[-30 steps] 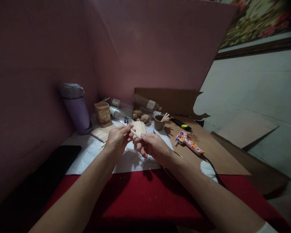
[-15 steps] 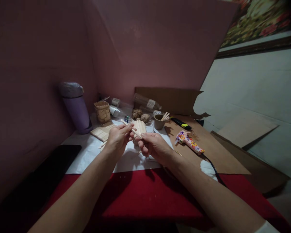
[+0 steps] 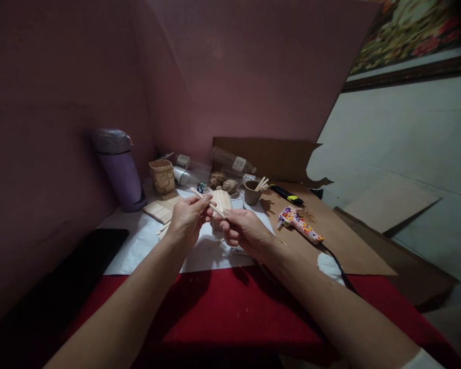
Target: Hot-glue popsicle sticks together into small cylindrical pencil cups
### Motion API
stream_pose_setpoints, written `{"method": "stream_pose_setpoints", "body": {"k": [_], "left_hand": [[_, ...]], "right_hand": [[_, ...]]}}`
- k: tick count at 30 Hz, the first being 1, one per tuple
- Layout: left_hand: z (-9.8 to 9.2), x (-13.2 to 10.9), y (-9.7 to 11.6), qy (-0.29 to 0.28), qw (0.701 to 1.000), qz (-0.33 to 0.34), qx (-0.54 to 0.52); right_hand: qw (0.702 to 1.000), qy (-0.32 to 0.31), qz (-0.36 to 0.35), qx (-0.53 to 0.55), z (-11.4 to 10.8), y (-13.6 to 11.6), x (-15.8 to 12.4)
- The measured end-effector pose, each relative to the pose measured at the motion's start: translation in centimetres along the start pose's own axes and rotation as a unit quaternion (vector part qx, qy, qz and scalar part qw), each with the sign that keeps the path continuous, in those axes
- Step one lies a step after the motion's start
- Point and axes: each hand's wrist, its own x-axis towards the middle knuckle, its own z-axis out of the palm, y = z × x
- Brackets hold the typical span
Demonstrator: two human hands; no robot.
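Note:
A thin wooden craft stick [image 3: 216,209] slants between my two hands above the white paper. My left hand [image 3: 190,218] pinches its upper left part between thumb and fingers. The lower right end is between the thumb and fingers of my right hand [image 3: 244,228]. Just behind the fingers stands a piece made of pale sticks side by side [image 3: 222,199]; its lower part is hidden by my hands. More joined sticks [image 3: 159,211] lie flat to the left, near a small woven-looking basket [image 3: 162,177].
A patterned glue gun [image 3: 301,225] and a black-yellow cutter [image 3: 286,195] lie on cardboard [image 3: 341,251] at the right. Behind my hands are a cup of sticks [image 3: 252,195], twine balls [image 3: 229,186] and clear bottles [image 3: 230,160]. A purple tumbler [image 3: 120,174] stands left.

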Motion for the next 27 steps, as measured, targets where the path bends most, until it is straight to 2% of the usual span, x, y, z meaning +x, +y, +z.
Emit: {"method": "stream_pose_setpoints", "body": {"k": [20,27], "left_hand": [[0.01,0.03,-0.03,-0.005,1.0,0.009,0.007],[-0.04,0.06,-0.04,-0.002,1.0,0.005,0.006]], "right_hand": [[1.0,-0.008,0.002,0.003,0.25,-0.27,0.04],[0.999,0.006,-0.03,-0.026,0.22,0.03,0.08]]}}
